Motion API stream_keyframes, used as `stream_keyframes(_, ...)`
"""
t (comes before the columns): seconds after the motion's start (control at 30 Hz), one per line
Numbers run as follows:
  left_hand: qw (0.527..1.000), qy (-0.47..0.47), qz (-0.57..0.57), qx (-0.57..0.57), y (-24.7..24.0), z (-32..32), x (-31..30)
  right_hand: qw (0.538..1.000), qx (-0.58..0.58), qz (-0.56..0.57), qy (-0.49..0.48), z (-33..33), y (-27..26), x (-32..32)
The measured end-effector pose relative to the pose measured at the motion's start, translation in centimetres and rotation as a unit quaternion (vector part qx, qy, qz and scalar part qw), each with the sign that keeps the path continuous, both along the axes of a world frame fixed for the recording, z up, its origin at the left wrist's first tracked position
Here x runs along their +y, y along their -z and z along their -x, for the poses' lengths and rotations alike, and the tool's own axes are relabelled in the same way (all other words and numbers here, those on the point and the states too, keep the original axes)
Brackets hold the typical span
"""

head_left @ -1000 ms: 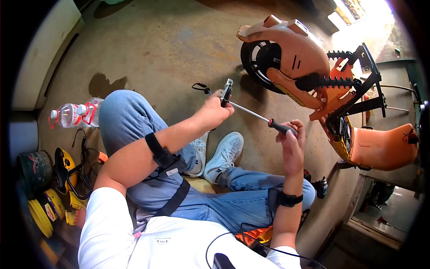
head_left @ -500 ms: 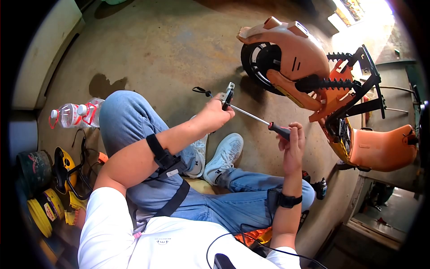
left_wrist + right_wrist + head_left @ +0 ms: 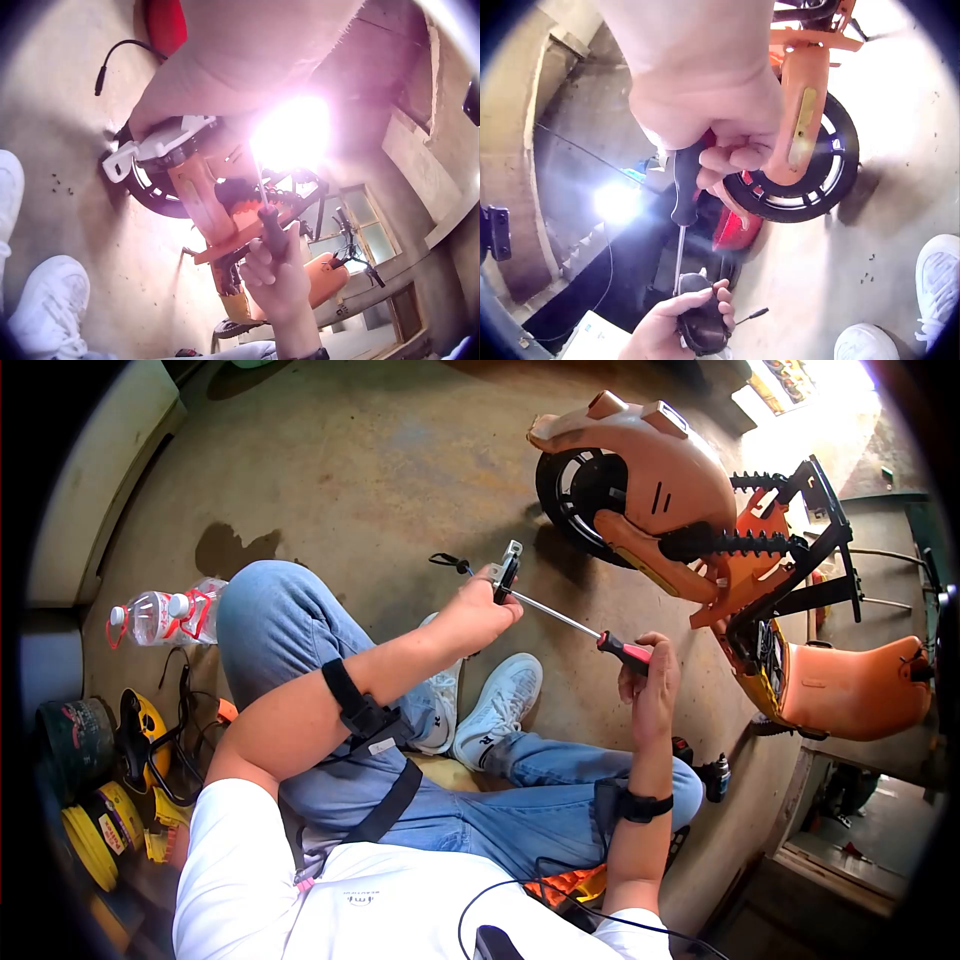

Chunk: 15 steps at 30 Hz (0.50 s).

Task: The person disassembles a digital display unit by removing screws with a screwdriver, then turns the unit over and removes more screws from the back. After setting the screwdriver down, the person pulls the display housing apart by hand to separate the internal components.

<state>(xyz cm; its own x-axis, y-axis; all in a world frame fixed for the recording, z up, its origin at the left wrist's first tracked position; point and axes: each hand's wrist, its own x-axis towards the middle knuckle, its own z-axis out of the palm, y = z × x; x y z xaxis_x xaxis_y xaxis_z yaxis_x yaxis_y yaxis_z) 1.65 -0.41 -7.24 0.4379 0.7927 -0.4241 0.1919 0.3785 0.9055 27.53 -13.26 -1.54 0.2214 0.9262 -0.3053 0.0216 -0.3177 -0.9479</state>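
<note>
My left hand (image 3: 482, 615) grips a small part (image 3: 507, 572) with a metal bracket and a black body; a short black cable (image 3: 449, 561) sticks out beyond it. My right hand (image 3: 652, 685) is curled round the black and red handle of a screwdriver (image 3: 622, 649). Its shaft reaches up-left to the part; the tip's exact contact cannot be made out. In the right wrist view, the shaft (image 3: 679, 259) runs down beside the black body (image 3: 700, 319), pinched by the left hand (image 3: 664, 326). The left wrist view shows the bracket (image 3: 124, 163) pale against the wheel.
An orange scooter (image 3: 665, 485) with a black wheel stands ahead on the right, its seat (image 3: 855, 690) lower down. Water bottles (image 3: 155, 618) lie by my left knee. Left of me are a dark bucket (image 3: 78, 745) and yellow items (image 3: 95, 840). A dark bottle-like object (image 3: 715, 775) is near my right knee.
The right hand has turned around the screwdriver handle, its fingers shifting, and more of the handle's red side shows. The left hand and the part have hardly moved.
</note>
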Motion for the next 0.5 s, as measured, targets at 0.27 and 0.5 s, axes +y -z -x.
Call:
stream_keyframes(0.27,1.000,-0.001,0.000,-0.019,1.6,0.0,0.3,0.991,0.023,-0.132,0.029,1.9,0.3,0.4)
stream_keyframes(0.5,0.999,0.024,0.026,-0.026,5.4,0.0,1.2,0.999,-0.003,-0.009,0.032,0.1,2.3,0.4)
